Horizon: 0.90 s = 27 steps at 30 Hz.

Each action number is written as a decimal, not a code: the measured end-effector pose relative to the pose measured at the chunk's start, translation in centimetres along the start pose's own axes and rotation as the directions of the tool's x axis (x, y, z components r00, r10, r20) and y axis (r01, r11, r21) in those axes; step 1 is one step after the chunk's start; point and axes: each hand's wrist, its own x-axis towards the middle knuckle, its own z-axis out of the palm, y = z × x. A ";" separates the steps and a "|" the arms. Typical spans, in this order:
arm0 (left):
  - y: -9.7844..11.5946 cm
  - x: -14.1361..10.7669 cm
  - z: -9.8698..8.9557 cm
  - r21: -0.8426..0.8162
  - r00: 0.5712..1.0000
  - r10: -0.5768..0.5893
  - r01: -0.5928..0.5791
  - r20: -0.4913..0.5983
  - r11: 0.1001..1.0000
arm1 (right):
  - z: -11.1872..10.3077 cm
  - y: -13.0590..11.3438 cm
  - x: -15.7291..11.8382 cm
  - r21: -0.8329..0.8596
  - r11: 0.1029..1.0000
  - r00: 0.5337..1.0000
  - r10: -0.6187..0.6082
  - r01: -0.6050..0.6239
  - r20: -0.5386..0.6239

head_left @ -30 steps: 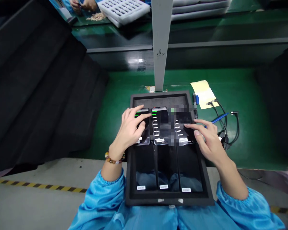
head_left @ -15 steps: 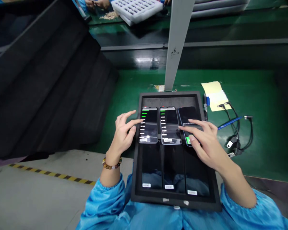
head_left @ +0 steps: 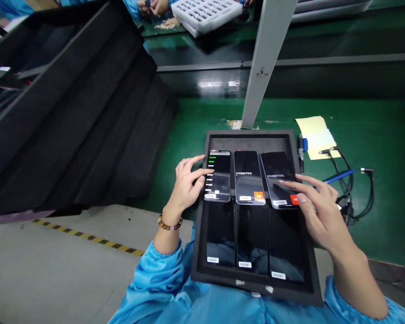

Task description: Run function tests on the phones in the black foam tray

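Observation:
A black foam tray (head_left: 256, 288) rests at the table's near edge, against my body, with two rows of smartphones in it. In the far row, the left smartphone (head_left: 222, 184) shows a list with green and white lines. The middle smartphone (head_left: 248, 184) and the right smartphone (head_left: 277, 191) show a line of text and an orange or red button. My left hand (head_left: 188, 184) has its index finger over the left phone's screen, fingers spread. My right hand (head_left: 320, 204) hovers by the right phone, index finger at its screen, fingers apart. The near-row phones (head_left: 253, 238) have dark screens and white labels.
Right of the tray lie a yellow paper (head_left: 315, 132), a marker pen (head_left: 301, 153), a blue pen (head_left: 340, 175) and black cables (head_left: 369, 198). A stack of black trays (head_left: 87, 117) stands left. A grey post (head_left: 268, 58) rises behind. Across, another person's hands (head_left: 154, 6) are near a white tray (head_left: 207, 15).
The middle phone's list has given way to text with an orange button. The right phone's green button is now red. My right hand has shifted right; the view has swung slightly left.

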 end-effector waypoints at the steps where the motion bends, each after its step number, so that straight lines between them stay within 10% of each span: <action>1: 0.0 0.0 0.1 -0.017 1.000 -0.009 0.009 -0.008 1.000 | -0.1 0.1 -0.1 0.007 1.000 1.000 0.010 -0.010 -0.015; 6: -0.1 -0.2 0.8 -0.054 0.997 -0.068 0.067 -0.025 0.996 | -1.4 1.8 -0.6 0.056 0.988 0.965 0.155 -0.146 -0.213; 12: -1.1 0.0 1.4 -0.114 0.994 -0.068 0.057 -0.087 0.992 | -5.2 9.5 0.8 0.013 0.908 0.781 0.367 -0.419 -0.506; 21: -0.3 1.1 1.6 -0.120 0.991 -0.059 0.045 -0.120 0.992 | -3.5 14.1 7.8 -0.149 0.906 0.886 0.332 -0.395 -0.324; 27: -0.3 0.9 0.4 -0.093 0.985 -0.054 0.040 -0.163 0.995 | -7.7 15.7 8.4 0.018 0.896 0.815 0.411 -0.443 -0.409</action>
